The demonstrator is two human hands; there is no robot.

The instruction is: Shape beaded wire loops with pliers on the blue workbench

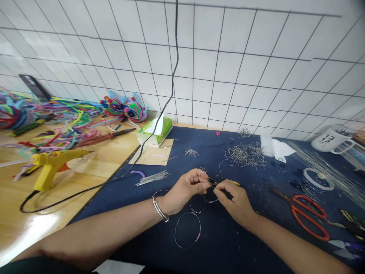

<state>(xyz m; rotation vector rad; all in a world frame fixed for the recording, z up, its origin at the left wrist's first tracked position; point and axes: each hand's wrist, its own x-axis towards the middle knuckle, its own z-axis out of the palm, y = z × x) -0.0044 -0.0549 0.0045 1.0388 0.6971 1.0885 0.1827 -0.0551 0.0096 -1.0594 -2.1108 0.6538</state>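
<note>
Left hand (185, 189) and right hand (237, 201), both pinched closed on a thin, silvery, pink-beaded wire loop (211, 201); light, even tension should help.

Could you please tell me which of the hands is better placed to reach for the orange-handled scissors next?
Probably the right hand: the orange-handled scissors lie on its side, while the left hand is farther away. Both look occupied around a beaded wire hoop, though.

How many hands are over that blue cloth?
2: the left hand, with a silver bangle at its wrist, and the right hand close beside it. No others show.
</note>
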